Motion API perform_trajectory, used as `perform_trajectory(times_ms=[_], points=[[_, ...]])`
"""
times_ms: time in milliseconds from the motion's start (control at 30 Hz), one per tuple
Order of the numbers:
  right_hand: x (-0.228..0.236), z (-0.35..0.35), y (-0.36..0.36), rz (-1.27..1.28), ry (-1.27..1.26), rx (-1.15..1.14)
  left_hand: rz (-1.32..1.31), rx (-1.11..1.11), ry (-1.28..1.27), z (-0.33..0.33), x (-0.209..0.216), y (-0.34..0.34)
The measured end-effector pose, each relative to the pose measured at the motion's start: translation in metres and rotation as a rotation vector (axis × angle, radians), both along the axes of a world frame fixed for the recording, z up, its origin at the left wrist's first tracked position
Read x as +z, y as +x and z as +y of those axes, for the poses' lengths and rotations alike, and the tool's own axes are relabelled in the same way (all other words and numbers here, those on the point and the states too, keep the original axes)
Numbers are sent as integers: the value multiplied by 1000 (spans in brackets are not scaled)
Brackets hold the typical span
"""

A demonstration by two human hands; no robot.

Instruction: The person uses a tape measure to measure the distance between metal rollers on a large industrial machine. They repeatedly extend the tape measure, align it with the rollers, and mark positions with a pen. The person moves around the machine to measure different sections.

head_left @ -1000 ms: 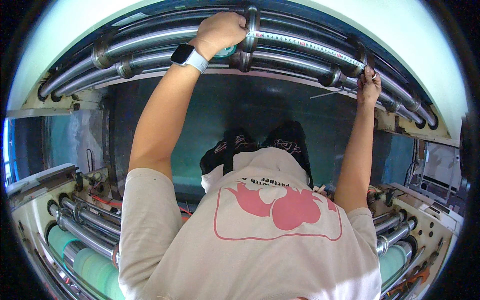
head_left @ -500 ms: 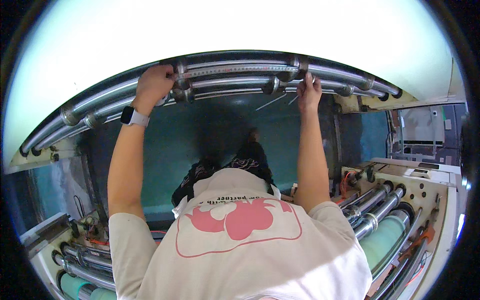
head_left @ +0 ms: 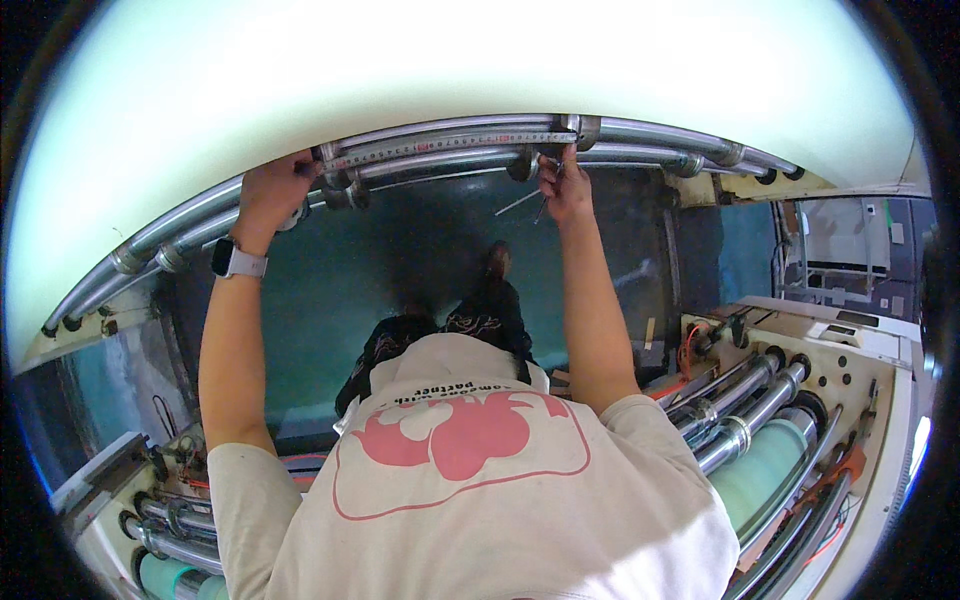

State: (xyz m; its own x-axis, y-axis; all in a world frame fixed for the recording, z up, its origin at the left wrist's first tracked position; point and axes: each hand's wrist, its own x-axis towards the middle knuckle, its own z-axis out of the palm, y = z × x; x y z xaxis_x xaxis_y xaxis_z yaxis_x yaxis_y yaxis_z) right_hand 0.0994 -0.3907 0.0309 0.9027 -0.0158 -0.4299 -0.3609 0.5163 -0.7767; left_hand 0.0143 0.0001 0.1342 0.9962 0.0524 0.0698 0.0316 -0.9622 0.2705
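A tape measure blade [head_left: 450, 147] is stretched left to right along the shiny metal rollers [head_left: 470, 160]. My left hand [head_left: 275, 195], a watch on its wrist, is closed around the tape's left part; a rounded grey piece, partly hidden, shows beneath the fingers. Beside a dark collar [head_left: 586, 130], my right hand [head_left: 567, 188] pinches at the other end of the blade, one fingertip up against it. A thin metal rod [head_left: 517, 203] sticks out below the right fingers, with another next to it; their kind is hard to make out.
A big white curved surface [head_left: 480, 55] rises beyond the rollers. Lower right, a machine frame [head_left: 890, 440] carries more rollers and a pale green roller [head_left: 765, 470]; similar rollers [head_left: 180, 550] stand lower left. My feet are on the green floor [head_left: 330, 270].
Both hands and the tape have shifted left along the rollers, the right hand farther than the left. The thin rods moved left with the right hand. My view has shifted slightly.
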Motion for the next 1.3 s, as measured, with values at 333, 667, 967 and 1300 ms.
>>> perform_trajectory(times_ms=[333,667,967,1300], points=[[3,0,0,30,-9,-22,-67,-28,-3,-1,0,-2],[1,-3,1,-4,0,13,2,6,-40,-2,4,-2],[2,-1,1,-2,10,4,3,11,-53,-2,4,-1],[1,1,1,-27,70,-6,13,4,-67,-3,5,0]])
